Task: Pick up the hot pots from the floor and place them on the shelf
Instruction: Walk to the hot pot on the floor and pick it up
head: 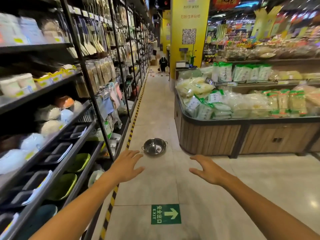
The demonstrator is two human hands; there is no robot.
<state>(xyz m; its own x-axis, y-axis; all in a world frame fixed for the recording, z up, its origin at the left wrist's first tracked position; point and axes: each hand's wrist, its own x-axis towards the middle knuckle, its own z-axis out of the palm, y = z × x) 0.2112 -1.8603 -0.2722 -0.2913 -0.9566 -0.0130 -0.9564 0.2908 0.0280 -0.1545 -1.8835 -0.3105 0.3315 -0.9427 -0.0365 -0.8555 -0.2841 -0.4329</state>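
A shiny steel hot pot [154, 146] with two small side handles and a divider stands on the tiled aisle floor. Both my arms reach forward over the floor. My left hand [126, 166] hovers just short of the pot's near left side, fingers spread, holding nothing. Further right and a little nearer to me, my right hand [208, 169] is also open and empty, apart from the pot. The black shelf unit [81, 116] runs along the left, stocked with trays, bowls and packaged goods.
A wooden display counter [209, 135] piled with bagged noodles stands to the right of the pot. Yellow-black tape [132, 129] lines the shelf base. A green exit sticker [165, 214] lies on the floor. A crouching person [163, 64] is far down the aisle by a yellow pillar [188, 35].
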